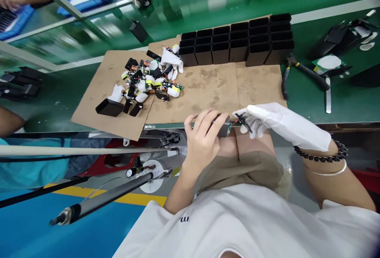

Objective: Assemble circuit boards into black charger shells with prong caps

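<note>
- Lying far left on the cardboard sheet (208, 88), a heap of small parts (148, 82) sits well apart from both hands.
- The bare left hand (203, 137) wraps tightly round a dark casing (223, 126) at the near edge of the bench (308, 99); its long axis runs left to right, one end toward the glove.
- The gloved right hand (282, 125) pinches a small wired black piece (245, 121) just beside that end.
- Pliers (299, 72) rest far right.
</note>
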`<state>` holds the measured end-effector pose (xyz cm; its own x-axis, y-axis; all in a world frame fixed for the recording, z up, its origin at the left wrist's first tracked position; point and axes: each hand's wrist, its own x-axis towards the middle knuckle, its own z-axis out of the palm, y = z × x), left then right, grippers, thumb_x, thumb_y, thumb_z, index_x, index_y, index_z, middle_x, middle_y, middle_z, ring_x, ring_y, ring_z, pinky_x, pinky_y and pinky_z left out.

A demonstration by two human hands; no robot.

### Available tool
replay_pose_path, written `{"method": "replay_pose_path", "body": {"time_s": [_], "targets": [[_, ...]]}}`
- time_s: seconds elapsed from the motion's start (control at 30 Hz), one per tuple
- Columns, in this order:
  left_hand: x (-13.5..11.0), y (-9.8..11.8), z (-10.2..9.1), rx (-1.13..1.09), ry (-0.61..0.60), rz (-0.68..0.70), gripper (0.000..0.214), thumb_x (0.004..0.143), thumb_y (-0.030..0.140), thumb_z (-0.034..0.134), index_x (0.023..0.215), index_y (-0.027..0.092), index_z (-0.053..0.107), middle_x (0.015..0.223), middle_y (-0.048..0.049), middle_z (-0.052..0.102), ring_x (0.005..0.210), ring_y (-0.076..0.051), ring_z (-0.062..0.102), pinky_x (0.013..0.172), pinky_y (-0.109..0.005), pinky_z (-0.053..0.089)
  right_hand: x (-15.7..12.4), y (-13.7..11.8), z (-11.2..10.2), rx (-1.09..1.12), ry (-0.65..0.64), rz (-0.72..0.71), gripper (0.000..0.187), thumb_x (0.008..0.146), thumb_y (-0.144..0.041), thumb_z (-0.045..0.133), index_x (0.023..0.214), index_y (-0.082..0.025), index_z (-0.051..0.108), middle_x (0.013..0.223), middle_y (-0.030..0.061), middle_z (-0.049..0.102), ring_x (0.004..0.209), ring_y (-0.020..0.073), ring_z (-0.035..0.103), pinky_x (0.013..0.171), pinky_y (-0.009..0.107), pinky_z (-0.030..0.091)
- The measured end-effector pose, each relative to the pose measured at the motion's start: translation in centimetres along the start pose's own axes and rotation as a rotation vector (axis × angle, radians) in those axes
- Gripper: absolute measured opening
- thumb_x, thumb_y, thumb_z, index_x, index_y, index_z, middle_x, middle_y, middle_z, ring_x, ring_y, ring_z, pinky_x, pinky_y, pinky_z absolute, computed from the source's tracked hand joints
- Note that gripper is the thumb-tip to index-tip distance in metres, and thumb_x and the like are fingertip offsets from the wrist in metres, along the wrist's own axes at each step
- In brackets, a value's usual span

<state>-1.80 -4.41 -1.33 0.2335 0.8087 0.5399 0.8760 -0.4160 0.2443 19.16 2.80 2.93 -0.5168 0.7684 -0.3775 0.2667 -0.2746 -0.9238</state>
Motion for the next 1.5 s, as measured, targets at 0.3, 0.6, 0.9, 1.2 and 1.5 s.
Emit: {"method": "replay_pose_path", "body": {"time_s": [0.3, 0.6, 0.9, 1.2, 1.5], "targets": [[0.0, -0.1, 0.3, 0.002, -0.009, 0.006, 0.053, 0.076, 0.0, 0.046, 0.119, 0.023, 0.066, 0.116, -0.0049, 0.076, 0.115, -0.022, 0.068, 0.109, -0.039, 0.024, 0.0, 1.1, 1.1, -0.003, 0.085, -0.12, 0.046, 0.079, -0.044, 0.078, 0.117, -0.019, 0.073, 0.1, 0.0058, 0.078, 0.086, 0.0207, 0.073, 0.079, 0.035, 0.062], [0.3, 0.6, 4.8, -0.198, 0.08, -0.167, 0.046, 0.075, 0.019, 0.059, 0.12, 0.023, 0.063, 0.12, -0.0073, 0.076, 0.113, -0.025, 0.071, 0.118, -0.043, 0.026, 0.2, 2.4, 5.6, -0.142, 0.694, -0.39, 0.046, 0.08, -0.03, 0.077, 0.124, -0.025, 0.069, 0.117, 0.002, 0.077, 0.103, 0.024, 0.075, 0.098, 0.041, 0.061], [3.0, 1.4, 8.5, -0.385, 0.146, -0.348, 0.047, 0.08, 0.02, 0.065, 0.126, 0.023, 0.057, 0.129, -0.0077, 0.072, 0.125, -0.024, 0.065, 0.121, -0.045, 0.026, 1.0, 1.1, 3.7, -0.743, 0.87, -0.298, 0.028, 0.088, -0.036, 0.07, 0.113, -0.022, 0.071, 0.103, 0.0071, 0.079, 0.094, 0.03, 0.076, 0.091, 0.046, 0.059], [3.1, 0.9, 8.4, -0.477, 0.049, -0.44, 0.051, 0.079, 0.021, 0.069, 0.128, 0.024, 0.055, 0.133, -0.0114, 0.069, 0.126, -0.027, 0.064, 0.121, -0.049, 0.028, 3.7, 2.8, 4.3, -0.493, 0.875, -0.46, 0.046, 0.089, -0.036, 0.07, 0.132, -0.025, 0.06, 0.123, 0.0056, 0.074, 0.11, 0.0263, 0.073, 0.097, 0.039, 0.06], [2.8, 0.8, 8.5, -0.521, 0.079, -0.435, 0.048, 0.081, 0.019, 0.066, 0.127, 0.023, 0.053, 0.128, -0.0094, 0.071, 0.12, -0.025, 0.066, 0.122, -0.048, 0.03, 4.2, 5.0, 5.5, -0.614, 1.007, -0.607, 0.026, 0.091, -0.035, 0.069, 0.114, -0.024, 0.073, 0.121, 0.009, 0.075, 0.111, 0.0307, 0.073, 0.101, 0.046, 0.059]]}}
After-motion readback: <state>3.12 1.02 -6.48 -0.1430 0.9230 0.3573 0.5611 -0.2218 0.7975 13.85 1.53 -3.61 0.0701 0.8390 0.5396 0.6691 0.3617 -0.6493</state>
